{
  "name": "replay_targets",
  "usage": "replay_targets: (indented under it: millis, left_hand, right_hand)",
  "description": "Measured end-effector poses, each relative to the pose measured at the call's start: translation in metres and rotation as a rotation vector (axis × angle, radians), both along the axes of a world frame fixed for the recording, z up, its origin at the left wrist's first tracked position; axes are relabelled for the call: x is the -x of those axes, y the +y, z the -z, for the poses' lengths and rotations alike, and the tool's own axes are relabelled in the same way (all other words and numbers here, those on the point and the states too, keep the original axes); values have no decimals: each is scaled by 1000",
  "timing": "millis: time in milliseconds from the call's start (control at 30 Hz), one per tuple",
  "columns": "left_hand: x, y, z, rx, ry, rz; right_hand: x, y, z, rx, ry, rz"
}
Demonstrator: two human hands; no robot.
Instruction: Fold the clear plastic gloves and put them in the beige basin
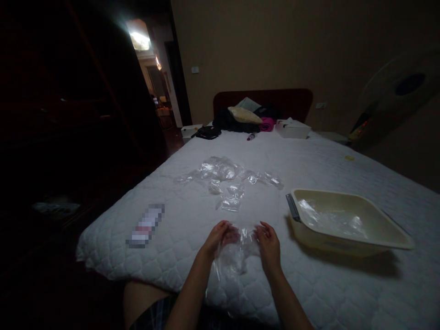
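Note:
Between my two hands a clear plastic bag (237,256) hangs over the near edge of the bed, crinkled and see-through. My left hand (220,236) grips its upper left side, fingers curled. On the other side my right hand (267,238) pinches the upper right edge of the same bag. Just beyond lie more clear plastic bags (220,169), crumpled in a loose pile on the white quilted bedspread (185,197). To the right stands a cream plastic basin (354,247) with grey handles; some clear plastic (330,222) lies inside it.
A phone-like blurred object (146,227) lies on the bed at the left. Towards the headboard (299,98) are dark clothes, a pink roll (266,124) and a white box (293,129). A fan (409,85) stands at the right. A lit doorway is at the back left.

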State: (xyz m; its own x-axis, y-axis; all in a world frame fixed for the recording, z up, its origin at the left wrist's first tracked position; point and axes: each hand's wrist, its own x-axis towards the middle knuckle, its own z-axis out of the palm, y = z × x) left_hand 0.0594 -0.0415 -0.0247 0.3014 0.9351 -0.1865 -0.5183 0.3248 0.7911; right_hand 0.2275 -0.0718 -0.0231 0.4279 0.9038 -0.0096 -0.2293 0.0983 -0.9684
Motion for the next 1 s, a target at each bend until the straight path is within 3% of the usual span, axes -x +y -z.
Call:
replay_targets:
  millis: [100,267,367,567,633,800,900,1000]
  left_hand:
    - [0,0,1,-1,-4,4]
    - [-1,0,0,25,-9,-19]
    - [-1,0,0,33,-14,-43]
    - [0,4,6,18,-51,-42]
    - [0,4,6,33,-46,-48]
    - [0,0,1,9,-31,-70]
    - [0,-2,-3,-5,-8,-53]
    - [-1,-2,-3,3,8,-38]
  right_hand:
    - [-6,3,0,18,18,30]
    - [-21,7,-5,131,85,-146]
    - [-27,4,-16,141,46,-121]
    - [-18,-11,-41,-22,-426,81]
    - [-10,-16,-46,-118,-580,30]
    - [6,-26,-45,-399,-1041,-287]
    - [11,-27,-37,-452,-1257,-361]
    - [12,-26,-30,-458,-1331,-370]
